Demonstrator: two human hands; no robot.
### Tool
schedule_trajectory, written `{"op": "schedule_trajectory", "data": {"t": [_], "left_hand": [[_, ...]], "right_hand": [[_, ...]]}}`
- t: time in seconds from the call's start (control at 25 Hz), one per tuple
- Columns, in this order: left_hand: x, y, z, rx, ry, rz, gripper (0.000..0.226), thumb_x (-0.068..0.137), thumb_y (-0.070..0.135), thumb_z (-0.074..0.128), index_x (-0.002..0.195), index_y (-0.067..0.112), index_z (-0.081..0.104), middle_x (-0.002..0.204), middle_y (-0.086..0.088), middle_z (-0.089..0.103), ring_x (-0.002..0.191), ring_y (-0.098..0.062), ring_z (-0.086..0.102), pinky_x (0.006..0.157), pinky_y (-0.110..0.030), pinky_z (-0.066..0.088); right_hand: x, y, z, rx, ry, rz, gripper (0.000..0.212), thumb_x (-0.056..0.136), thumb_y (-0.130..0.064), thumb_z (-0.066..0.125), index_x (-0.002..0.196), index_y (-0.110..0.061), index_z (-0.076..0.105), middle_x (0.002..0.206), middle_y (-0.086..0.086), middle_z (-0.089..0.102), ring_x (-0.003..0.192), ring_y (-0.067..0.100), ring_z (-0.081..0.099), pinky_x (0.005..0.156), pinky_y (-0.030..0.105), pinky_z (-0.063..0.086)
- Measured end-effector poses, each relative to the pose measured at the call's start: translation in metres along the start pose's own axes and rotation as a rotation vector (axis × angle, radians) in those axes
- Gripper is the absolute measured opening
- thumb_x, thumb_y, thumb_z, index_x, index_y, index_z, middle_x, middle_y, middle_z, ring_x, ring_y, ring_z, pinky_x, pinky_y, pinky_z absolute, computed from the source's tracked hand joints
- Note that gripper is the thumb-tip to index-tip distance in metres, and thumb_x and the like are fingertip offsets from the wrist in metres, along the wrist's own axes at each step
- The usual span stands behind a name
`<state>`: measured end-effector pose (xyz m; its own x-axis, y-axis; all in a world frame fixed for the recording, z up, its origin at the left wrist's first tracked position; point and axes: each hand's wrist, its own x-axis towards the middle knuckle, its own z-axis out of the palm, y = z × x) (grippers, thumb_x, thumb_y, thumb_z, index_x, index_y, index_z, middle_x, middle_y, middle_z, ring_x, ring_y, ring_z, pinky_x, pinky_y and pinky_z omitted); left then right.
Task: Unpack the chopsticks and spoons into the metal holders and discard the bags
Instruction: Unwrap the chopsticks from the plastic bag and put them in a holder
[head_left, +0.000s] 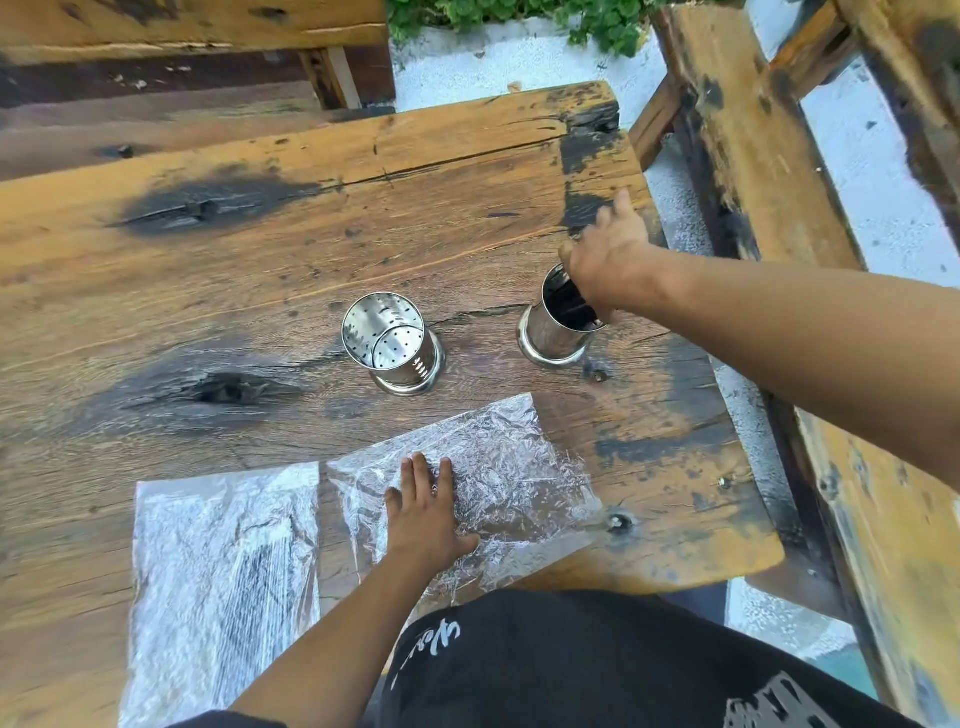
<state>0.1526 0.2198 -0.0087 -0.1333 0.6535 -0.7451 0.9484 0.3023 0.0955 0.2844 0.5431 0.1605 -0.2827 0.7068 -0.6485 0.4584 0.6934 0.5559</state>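
Reaching across with your right hand (605, 260), you have it at the far rim of the right shiny perforated steel holder (558, 325), which stands upright and shows dark sticks inside, likely the chopsticks; whether the fingers grip the rim or the sticks I cannot tell, since the back of the hand hides them. Your left hand (426, 512) lies flat and spread, holding nothing, pressing down the crumpled clear plastic bag (467, 483) at the near edge. A second clear plastic bag (223, 577) lies just to its left, flat; something dark may show through it, too blurred to name. The left steel holder (389, 348) stands between the bags and the far side, empty, its dotted base visible. No spoons are clearly in view.

To do this step well, settle the sticks fully down and keep the holder from tipping on its narrow foot. Then gather the bag under your left palm before wind lifts it.

The weathered wooden plank surface (260, 260) is cracked and black-stained, with wooden benches (753, 156) to the right, pale ground and green plants (519, 15) beyond.
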Motion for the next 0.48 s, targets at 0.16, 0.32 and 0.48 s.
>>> {"op": "schedule_trajectory", "data": {"t": [0.16,0.32,0.48], "left_hand": [[0.001,0.000,0.001,-0.003,0.010,0.002,0.124,0.083,0.072,0.064,0.162,0.019,-0.015,0.167,-0.022,-0.023,0.155,-0.040,-0.020,0.126,-0.058,0.004],[0.001,0.002,0.004,0.004,0.015,0.000,0.125,0.082,0.072,0.063,0.162,0.017,-0.015,0.167,-0.024,-0.022,0.155,-0.042,-0.020,0.126,-0.060,0.005],[0.000,0.002,0.000,0.002,0.002,0.002,0.123,0.084,0.072,0.062,0.162,0.017,-0.014,0.167,-0.024,-0.021,0.155,-0.042,-0.020,0.126,-0.060,0.004]], "right_hand": [[-0.005,0.043,0.022,0.722,0.245,0.020,0.098,0.079,-0.087,0.051,0.156,-0.029,0.035,0.157,0.014,0.041,0.146,0.038,0.036,0.122,0.060,0.018],[-0.011,0.027,0.077,1.289,0.483,0.031,0.072,0.102,-0.061,0.040,0.157,-0.016,0.035,0.155,0.015,0.038,0.143,0.033,0.040,0.120,0.047,0.032],[-0.007,-0.002,0.091,1.372,0.528,0.096,0.062,0.108,-0.045,0.041,0.156,-0.007,0.033,0.158,0.015,0.032,0.144,0.029,0.038,0.120,0.039,0.028]]}}
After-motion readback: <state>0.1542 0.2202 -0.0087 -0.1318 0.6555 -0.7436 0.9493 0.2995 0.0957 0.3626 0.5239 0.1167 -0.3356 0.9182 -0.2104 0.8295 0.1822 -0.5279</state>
